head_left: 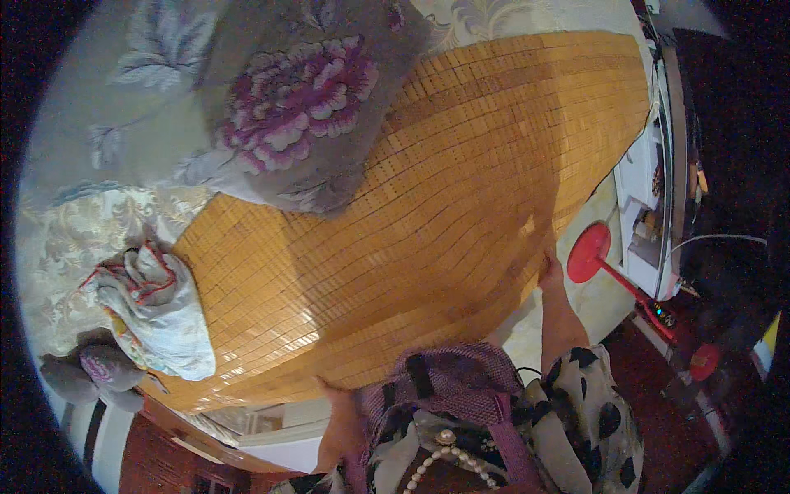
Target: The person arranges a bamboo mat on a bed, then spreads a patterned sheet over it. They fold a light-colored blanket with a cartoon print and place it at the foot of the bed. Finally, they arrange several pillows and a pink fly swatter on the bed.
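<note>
cloth (160, 317) on l end of mat (411, 247), cushion (300, 107) over far-l edge, rod (628, 286) to r

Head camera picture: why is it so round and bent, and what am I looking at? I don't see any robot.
There is no robot here. A person wears the camera on their head, looking down; its fisheye lens bends straight edges. The wide yellow-brown thing is a slatted mat. The person's right hand grips its edge. Their left hand is at the near edge, fingers mostly hidden, so its grip is unclear. A white cloth with red trim lies at the mat's left end, and grey flowered fabric overlaps it at the upper left.
</note>
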A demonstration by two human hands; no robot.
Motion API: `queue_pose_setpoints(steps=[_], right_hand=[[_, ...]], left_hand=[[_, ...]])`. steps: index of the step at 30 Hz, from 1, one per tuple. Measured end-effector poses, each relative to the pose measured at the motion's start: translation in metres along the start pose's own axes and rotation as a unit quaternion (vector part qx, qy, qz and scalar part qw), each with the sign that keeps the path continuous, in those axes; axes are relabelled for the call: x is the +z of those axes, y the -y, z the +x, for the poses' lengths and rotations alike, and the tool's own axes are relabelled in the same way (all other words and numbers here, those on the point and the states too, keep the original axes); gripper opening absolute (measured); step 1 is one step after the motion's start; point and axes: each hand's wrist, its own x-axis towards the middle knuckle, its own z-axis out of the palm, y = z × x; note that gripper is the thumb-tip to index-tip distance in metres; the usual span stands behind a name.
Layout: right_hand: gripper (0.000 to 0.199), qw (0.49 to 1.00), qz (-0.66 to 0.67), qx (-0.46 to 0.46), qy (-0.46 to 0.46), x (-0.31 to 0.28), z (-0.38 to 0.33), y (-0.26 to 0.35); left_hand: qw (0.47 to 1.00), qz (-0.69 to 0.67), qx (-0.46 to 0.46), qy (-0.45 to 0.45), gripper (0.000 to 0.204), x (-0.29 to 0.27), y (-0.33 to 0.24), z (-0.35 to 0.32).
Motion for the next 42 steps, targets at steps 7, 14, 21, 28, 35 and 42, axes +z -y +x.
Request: queue_pose_setpoints(steps=[7,14,21,28,35,42], right_hand=[[0.043,0.995,-0.101,0.006,-0.007,0.034,0.006,0.03],[0.028,0.988,-0.12,-0.091,0.022,0.083,-0.029,0.071],[0.033,0.942,-0.16,-0.234,0.179,0.123,0.005,0.126],[0.041,0.979,-0.073,-0.138,0.131,0.159,0.019,0.12],[0.036,0.975,-0.077,-0.194,0.074,0.148,0.056,0.107],[0.034,0.973,-0.104,-0.197,0.055,0.211,0.062,0.113]], left_hand=[[0.999,0.016,0.043,0.021,0.073,0.016,0.009,0.003],[0.998,-0.028,0.062,-0.02,0.076,0.046,0.026,0.005],[0.996,-0.012,0.082,0.017,0.076,0.068,0.042,0.028],[0.995,-0.089,0.031,0.022,0.067,0.086,0.036,0.054],[0.99,-0.119,0.018,0.071,0.063,0.135,0.029,0.024],[0.996,-0.074,0.059,-0.005,0.055,0.138,0.003,0.048]])
